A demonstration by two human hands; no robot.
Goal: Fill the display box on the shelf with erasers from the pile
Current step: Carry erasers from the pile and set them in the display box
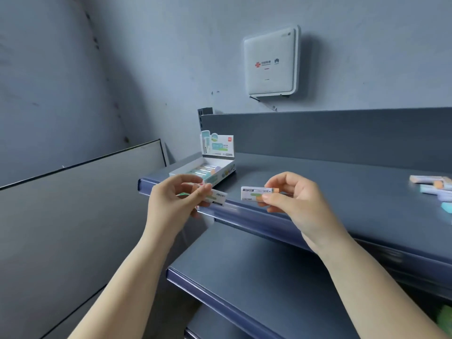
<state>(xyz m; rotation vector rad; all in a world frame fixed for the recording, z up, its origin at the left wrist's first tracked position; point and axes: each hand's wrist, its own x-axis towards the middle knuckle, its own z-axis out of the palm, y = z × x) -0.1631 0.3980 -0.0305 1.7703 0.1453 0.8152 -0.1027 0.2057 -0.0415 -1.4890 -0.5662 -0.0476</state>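
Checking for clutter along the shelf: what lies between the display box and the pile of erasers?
On the shelf itself, nothing: bare surface from display box to pile. The head view shows only the right hand, holding an eraser, raised before that stretch.

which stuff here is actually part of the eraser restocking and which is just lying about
Part of the job: display box; eraser in left hand; eraser in right hand; eraser pile; top shelf.

Just there: white wall unit; leaning board; lower shelf.

The left hand [176, 199] and right hand [291, 194] each pinch 1 eraser [217, 195] [256, 193] over the shelf [318, 192], near the display box [208, 171].
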